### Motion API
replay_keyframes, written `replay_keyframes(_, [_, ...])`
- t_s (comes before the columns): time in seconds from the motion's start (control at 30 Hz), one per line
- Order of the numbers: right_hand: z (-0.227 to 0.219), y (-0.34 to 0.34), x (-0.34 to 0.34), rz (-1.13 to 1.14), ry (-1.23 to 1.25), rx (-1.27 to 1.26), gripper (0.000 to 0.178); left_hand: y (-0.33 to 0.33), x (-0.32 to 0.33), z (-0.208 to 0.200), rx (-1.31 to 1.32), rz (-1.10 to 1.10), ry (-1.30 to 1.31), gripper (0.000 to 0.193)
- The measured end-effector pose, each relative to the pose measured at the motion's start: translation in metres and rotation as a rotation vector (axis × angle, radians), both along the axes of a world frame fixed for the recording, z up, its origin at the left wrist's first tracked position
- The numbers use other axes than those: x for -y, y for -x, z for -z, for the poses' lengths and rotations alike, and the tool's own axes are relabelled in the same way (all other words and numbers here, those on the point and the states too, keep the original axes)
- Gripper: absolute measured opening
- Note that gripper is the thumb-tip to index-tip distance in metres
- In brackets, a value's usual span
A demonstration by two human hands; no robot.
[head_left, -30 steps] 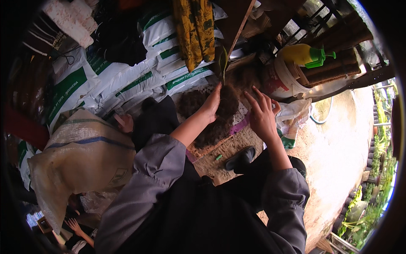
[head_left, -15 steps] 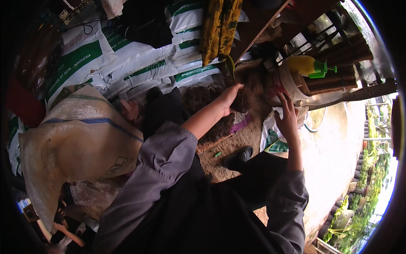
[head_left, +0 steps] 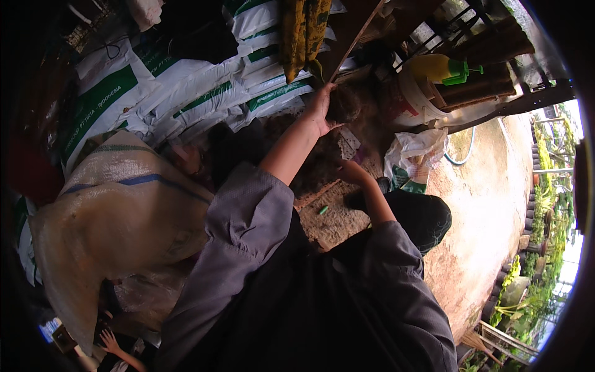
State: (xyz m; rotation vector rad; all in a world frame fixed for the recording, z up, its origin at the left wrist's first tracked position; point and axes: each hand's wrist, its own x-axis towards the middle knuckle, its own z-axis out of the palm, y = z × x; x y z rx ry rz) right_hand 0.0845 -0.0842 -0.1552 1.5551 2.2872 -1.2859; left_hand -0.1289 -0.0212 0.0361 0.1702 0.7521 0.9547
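My left hand (head_left: 318, 113) reaches forward, its fingers curled round a dark brown, fibrous clump (head_left: 344, 106). Lower and to the right, my right hand (head_left: 351, 172) is down beside a heap of dark, loose material (head_left: 313, 166); its fingers look curled in, and anything in them is hidden in shadow. A pale flat piece (head_left: 349, 142) lies just above my right hand. A small green object (head_left: 323, 210) rests on the ground below the heap.
White-and-green sacks (head_left: 204, 93) are stacked behind. A large woven sack (head_left: 130, 204) stands at left, with another person's hand (head_left: 188, 159) beside it. At right are a white bucket (head_left: 416, 102), a yellow spray bottle (head_left: 431, 68) and a crumpled bag (head_left: 412, 158). Another person's hand (head_left: 110, 341) shows lower left.
My left hand has moved up and slightly left with the brown clump. My right hand has come down and left from beside the bucket to the heap.
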Motion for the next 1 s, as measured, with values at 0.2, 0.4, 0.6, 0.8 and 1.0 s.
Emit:
replay_keyframes(0.2, [0.082, -0.003, 0.017, -0.044, 0.047, -0.209, 0.040, -0.011, -0.008, 0.004, 0.205, -0.053, -0.007, 0.034])
replay_keyframes(0.4, [0.125, -0.010, 0.020, 0.136, -0.074, 0.132, 0.044, -0.003, -0.021, 0.002, 0.298, -0.093, -0.079, 0.038])
replay_keyframes(0.6, [0.112, 0.038, 0.015, 0.200, -0.497, 0.448, 0.042, 0.015, -0.025, -0.014, 0.348, -0.341, 0.025, 0.039])
replay_keyframes(0.8, [0.140, 0.018, -0.015, -0.312, -0.691, 0.372, 0.033, 0.023, -0.021, -0.028, 0.368, -0.448, 0.131, 0.040])
replay_keyframes(1.0, [0.169, 0.019, -0.020, -0.356, -0.699, 0.403, 0.029, 0.044, -0.017, -0.023, 0.601, -0.372, 0.076, 0.049])
